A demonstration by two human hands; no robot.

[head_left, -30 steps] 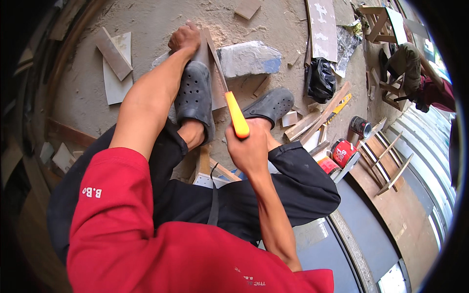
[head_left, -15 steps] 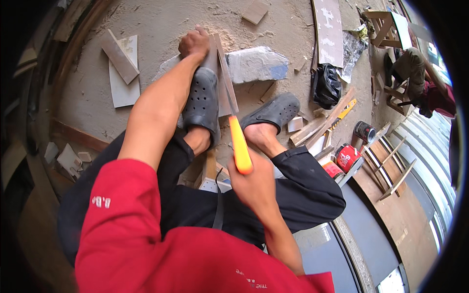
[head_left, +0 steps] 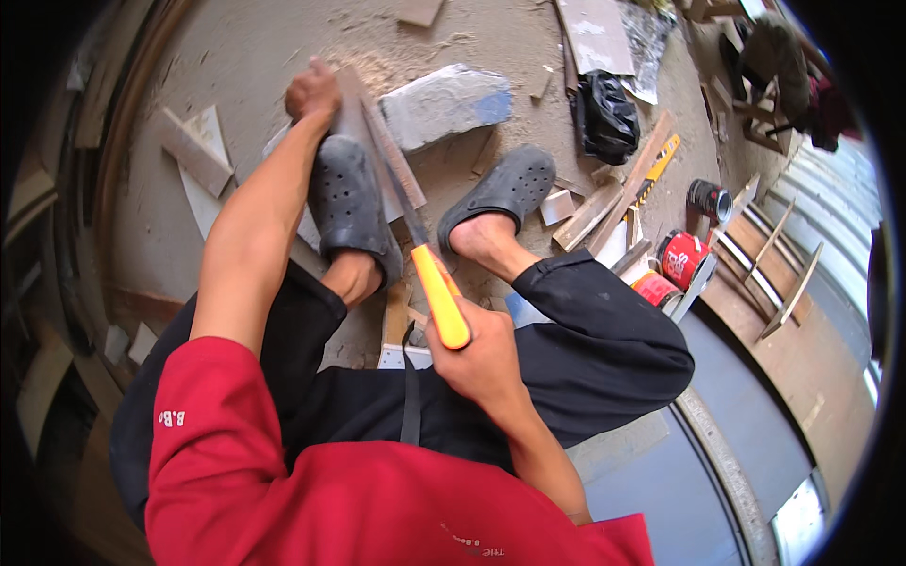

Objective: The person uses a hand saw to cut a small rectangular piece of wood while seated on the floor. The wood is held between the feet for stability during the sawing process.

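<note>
My right hand point(head_left: 477, 354) is wrapped round the yellow-orange handle of a handsaw point(head_left: 439, 292). Its dark, narrow blade runs away from me along a wooden board point(head_left: 401, 165). At the board's far end, my left hand point(head_left: 313, 92) grips or presses its left edge; the fingertips are partly hidden. My left foot, in a dark grey clog point(head_left: 347, 193), bears against the board. Beside the board's far part lies a rough whitish block point(head_left: 448, 106), seemingly under it. The other clog point(head_left: 500, 193) rests on the floor to the right of the saw.
Sawdust point(head_left: 377, 71) is scattered near the board's far end. Wood offcuts point(head_left: 196, 151) lie at left. On the right are a black plastic bag point(head_left: 606, 118), a second yellow saw point(head_left: 656, 170), loose wood strips point(head_left: 595, 215) and paint cans point(head_left: 681, 259). Another person point(head_left: 779, 66) sits at far right.
The saw has been drawn back toward me, so more of its blade shows between the board's near end and the handle. The whole scene has shifted left as my head turned.
</note>
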